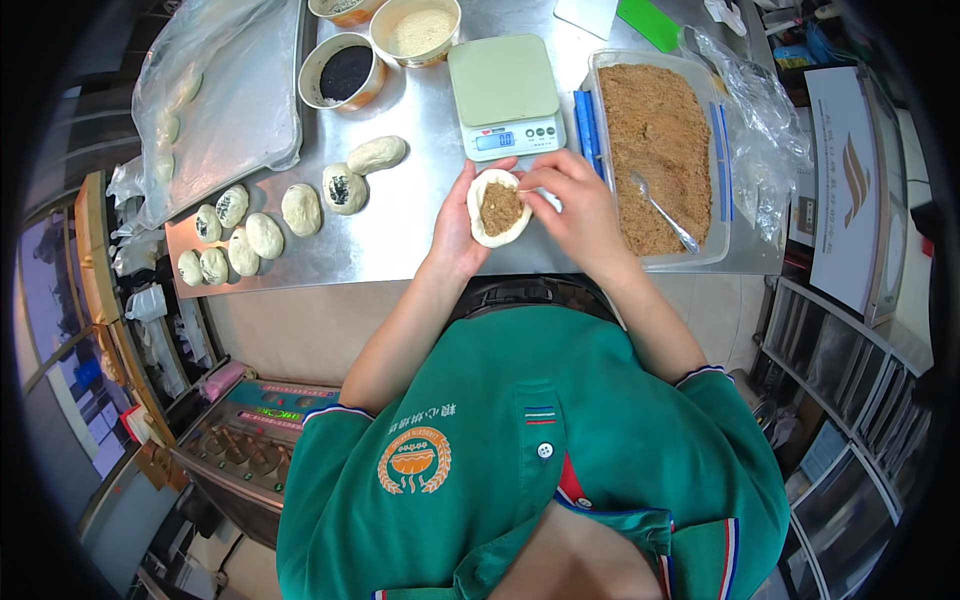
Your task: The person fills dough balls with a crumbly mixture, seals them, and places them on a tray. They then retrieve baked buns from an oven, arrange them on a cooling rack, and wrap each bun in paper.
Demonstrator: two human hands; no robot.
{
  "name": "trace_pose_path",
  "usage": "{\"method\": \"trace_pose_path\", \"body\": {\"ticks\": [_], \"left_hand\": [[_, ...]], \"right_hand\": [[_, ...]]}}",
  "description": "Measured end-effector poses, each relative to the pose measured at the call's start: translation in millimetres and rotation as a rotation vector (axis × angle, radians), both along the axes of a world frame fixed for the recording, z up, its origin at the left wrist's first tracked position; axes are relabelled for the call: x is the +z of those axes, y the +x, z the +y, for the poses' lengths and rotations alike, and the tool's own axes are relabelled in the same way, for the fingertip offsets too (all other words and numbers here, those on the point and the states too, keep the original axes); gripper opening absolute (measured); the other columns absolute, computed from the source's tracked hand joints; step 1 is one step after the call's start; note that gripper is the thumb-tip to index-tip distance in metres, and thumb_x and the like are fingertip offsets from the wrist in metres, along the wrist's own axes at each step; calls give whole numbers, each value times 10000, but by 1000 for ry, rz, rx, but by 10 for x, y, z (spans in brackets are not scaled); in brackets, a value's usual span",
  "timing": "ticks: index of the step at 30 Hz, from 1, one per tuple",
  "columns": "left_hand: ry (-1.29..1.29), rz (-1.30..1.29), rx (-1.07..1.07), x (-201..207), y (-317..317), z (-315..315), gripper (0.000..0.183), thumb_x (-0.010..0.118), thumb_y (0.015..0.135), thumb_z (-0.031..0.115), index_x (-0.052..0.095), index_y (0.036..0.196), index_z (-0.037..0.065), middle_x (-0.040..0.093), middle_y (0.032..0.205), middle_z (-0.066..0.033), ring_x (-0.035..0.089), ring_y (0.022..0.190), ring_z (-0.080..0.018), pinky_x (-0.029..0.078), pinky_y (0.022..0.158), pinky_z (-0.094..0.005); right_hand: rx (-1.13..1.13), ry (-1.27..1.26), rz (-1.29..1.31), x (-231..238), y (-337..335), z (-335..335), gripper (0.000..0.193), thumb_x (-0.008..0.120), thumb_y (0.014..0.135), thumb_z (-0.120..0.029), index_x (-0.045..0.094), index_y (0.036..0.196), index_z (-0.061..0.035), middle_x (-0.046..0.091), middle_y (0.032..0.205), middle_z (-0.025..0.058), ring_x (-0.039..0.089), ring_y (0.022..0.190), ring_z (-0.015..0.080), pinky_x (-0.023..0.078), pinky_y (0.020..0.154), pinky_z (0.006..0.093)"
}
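My left hand (456, 228) cups a round of pale dough (476, 202) at the table's near edge. Crumbly brown filling (501, 209) sits in the middle of the dough, whose edge is raised around it. On the other side, the thumb and fingers of my right hand (578, 207) pinch the dough's rim. Just beyond both hands stands a kitchen scale (505, 95) with a pale green top. To the right, a clear plastic tub (660, 262) is full of brown crumbly filling (655, 130), and a metal spoon (665, 213) lies in it.
Left of my hands lie several dough pieces (301, 210), some with black specks on top. A metal tray (250, 120) under plastic film fills the far left. Bowls of black seeds (346, 73) and pale seeds (422, 32) stand at the back. Crumpled plastic film (765, 140) lies beside the tub.
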State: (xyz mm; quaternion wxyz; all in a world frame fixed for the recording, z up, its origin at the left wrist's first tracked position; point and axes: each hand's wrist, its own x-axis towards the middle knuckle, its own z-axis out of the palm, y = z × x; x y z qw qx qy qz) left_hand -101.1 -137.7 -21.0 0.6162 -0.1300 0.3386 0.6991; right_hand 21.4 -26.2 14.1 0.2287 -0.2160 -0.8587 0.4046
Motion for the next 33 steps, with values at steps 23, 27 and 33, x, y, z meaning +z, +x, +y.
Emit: {"method": "trace_pose_path", "body": {"ticks": [23, 27, 33], "left_hand": [[-232, 20, -210, -284, -612, -153, 468, 413, 1010, 486, 571, 1054, 47, 639, 947, -101, 652, 867, -194, 555, 753, -341], [-315, -10, -236, -395, -722, -190, 468, 451, 989, 507, 577, 1034, 59, 640, 945, -87, 652, 885, -198, 552, 760, -350], [-397, -62, -256, -438, -785, -38, 541, 377, 1002, 529, 585, 1045, 31, 646, 960, -115, 650, 895, -233, 551, 781, -373]], "right_hand": [[97, -135, 18, -286, -649, -258, 110, 705, 755, -16, 657, 854, -18, 626, 880, 97, 631, 795, 282, 527, 690, 365], [301, -63, -10, -315, -701, -235, 128, 713, 757, 4, 672, 875, -24, 630, 958, 97, 644, 807, 257, 538, 690, 337], [313, 153, 135, -333, -807, -253, 108, 690, 752, -6, 648, 850, -17, 640, 940, 82, 649, 800, 249, 537, 678, 335]]}}
